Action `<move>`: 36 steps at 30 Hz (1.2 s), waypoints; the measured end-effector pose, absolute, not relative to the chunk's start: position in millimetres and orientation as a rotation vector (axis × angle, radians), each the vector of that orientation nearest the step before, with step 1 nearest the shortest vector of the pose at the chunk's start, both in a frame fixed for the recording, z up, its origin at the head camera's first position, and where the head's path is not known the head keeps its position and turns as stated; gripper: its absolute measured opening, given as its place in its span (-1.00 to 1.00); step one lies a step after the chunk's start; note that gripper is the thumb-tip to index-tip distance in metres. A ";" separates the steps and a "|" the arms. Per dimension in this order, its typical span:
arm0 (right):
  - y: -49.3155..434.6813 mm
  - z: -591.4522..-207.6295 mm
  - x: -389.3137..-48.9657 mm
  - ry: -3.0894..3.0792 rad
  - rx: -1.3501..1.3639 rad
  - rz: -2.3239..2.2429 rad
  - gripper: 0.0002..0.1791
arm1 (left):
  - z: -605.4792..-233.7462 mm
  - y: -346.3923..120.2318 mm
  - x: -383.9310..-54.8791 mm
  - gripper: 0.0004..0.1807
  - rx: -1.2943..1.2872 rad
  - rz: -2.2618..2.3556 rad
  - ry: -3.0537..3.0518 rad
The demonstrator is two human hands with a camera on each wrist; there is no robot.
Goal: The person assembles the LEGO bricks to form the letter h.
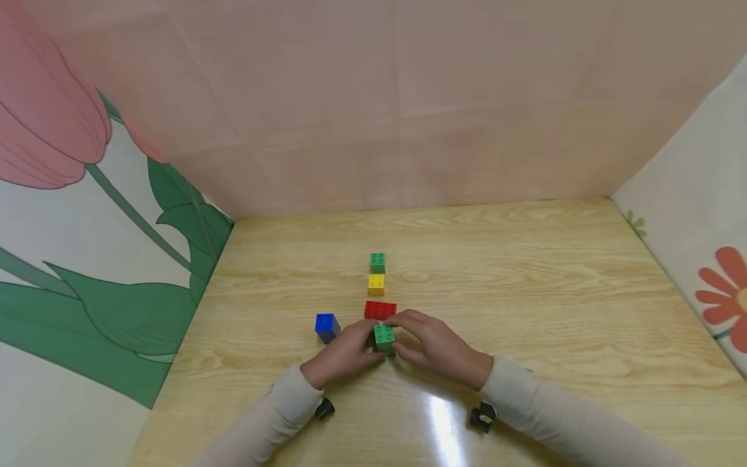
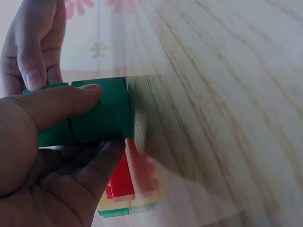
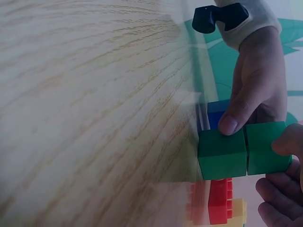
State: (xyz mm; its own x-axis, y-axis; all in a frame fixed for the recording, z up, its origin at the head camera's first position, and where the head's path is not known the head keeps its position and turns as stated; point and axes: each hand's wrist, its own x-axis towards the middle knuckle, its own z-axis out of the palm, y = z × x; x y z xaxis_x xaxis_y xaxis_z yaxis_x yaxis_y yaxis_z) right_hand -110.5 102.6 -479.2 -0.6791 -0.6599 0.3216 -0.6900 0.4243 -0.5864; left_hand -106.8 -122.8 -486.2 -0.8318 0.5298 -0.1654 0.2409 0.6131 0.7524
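Note:
Two green building blocks stand one on the other at the near middle of the table. My left hand (image 1: 343,355) grips the lower green block (image 3: 221,158), its thumb flat along the near side and its fingers behind. On the upper green block (image 1: 384,335), my right hand (image 1: 440,345) has thumb and fingers pinched. A thin seam shows between the two blocks in both wrist views. Just beyond them lies a long red block (image 1: 380,310). A tall blue block (image 1: 327,328) stands beside my left hand's fingers.
A yellow block (image 1: 376,284) and a further green block (image 1: 377,262) line up behind the red one. The wood-grain table (image 1: 525,272) meets a pink cloth backdrop (image 1: 397,130) at the back, with flower-patterned sheets at both sides.

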 end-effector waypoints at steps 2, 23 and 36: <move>102.4 -478.9 -110.4 -2.616 1.243 1.105 -0.55 | -486.6 -122.9 -106.8 -0.47 0.621 1.069 2.471; 102.2 -477.3 -112.4 -2.602 1.274 1.125 -0.56 | -483.6 -123.3 -106.0 -0.45 0.644 1.076 2.467; 101.3 -477.2 -113.4 -2.593 1.292 1.093 -0.57 | -485.1 -123.0 -106.1 -0.44 0.663 1.078 2.476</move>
State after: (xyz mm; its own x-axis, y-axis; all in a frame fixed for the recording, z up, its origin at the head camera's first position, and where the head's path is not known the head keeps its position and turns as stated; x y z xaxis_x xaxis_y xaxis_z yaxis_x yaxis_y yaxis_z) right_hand -113.4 101.3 -477.2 -0.6508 -0.6825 0.3327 -0.7147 0.4028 -0.5718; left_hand -106.1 -123.0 -485.1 -0.8253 0.5480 -0.1360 0.2739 0.5992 0.7523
